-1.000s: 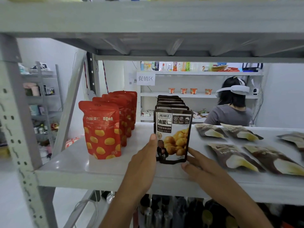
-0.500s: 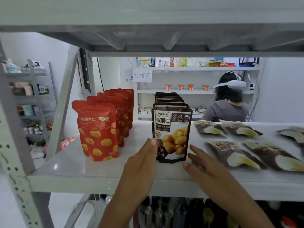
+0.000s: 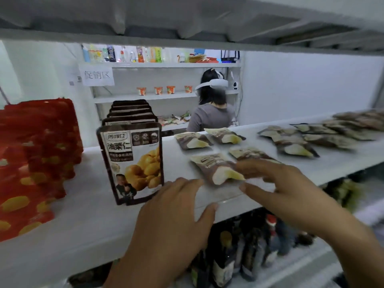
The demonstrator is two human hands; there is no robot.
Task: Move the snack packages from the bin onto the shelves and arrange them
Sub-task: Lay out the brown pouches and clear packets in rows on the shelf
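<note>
A dark chestnut pouch [image 3: 135, 163] stands upright at the front of a row of the same pouches [image 3: 131, 109] on the white shelf [image 3: 83, 221]. Left of it stands a row of red pouches [image 3: 31, 159]. Several brown flat packets lie to the right, the nearest one [image 3: 216, 169] by my fingers. My left hand [image 3: 172, 223] hovers open just right of the chestnut pouch, holding nothing. My right hand [image 3: 278, 188] is open with spread fingers over the front flat packets; whether it touches them is unclear.
More brown packets [image 3: 324, 134] lie further right on the shelf. Dark bottles [image 3: 249, 250] fill the shelf below. A shelf board [image 3: 187, 21] hangs close overhead. Behind, a person [image 3: 209, 113] wearing a headset faces another rack [image 3: 166, 96] of goods.
Both hands have let go of the front chestnut pouch, which stays standing. They have shifted right, the right hand now over the flat packets. The view has swung right and closer.
</note>
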